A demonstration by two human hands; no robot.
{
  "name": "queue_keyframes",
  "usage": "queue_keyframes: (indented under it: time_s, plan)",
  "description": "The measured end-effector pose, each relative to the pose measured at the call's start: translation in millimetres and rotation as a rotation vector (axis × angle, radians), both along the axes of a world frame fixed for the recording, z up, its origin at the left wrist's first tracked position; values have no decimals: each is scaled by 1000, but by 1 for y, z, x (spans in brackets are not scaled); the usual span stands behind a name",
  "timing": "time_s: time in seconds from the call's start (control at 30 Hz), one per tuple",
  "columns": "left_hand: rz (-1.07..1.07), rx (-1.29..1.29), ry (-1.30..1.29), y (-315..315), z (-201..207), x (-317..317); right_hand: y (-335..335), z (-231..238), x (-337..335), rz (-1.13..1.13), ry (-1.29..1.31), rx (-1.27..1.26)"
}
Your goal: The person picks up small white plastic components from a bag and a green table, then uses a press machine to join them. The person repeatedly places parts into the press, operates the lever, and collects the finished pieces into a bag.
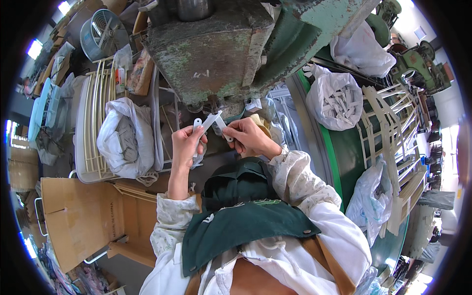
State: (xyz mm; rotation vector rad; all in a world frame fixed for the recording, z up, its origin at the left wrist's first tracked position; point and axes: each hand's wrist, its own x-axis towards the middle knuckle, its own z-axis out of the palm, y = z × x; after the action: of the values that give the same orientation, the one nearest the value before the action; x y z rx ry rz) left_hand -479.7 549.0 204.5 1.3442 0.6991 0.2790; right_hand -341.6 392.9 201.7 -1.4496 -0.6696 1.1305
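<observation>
Close under a machine head, my left hand [185,149] is closed on flat white strips [210,121]; one has a rounded end with a small hole. My right hand [250,136] pinches another narrow white strip [224,132], which also has a hole near its lower end. The upper ends of the pieces in both hands meet or overlap between the hands; I cannot tell whether they are joined. The worn green and grey machine head [206,56] hangs just beyond my fingers, and its lower working part is partly hidden.
A white sack of pale strips [128,142] stands at left, near an open cardboard box [81,216]. At right, another white sack [339,103] holds light pieces on a green surface, beside a stack of pale frames [393,132] and a clear plastic bag [371,196].
</observation>
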Motion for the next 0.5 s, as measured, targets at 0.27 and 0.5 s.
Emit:
queue_keyframes:
  time_s: [0.27, 0.5]
  plan:
    - [-50, 68, -48, 5, 8, 0, -4, 29, -3, -20, -148, 23]
    - [108, -84, -152, 5, -22, -50, -49, 16, 14, -463, -114, 77]
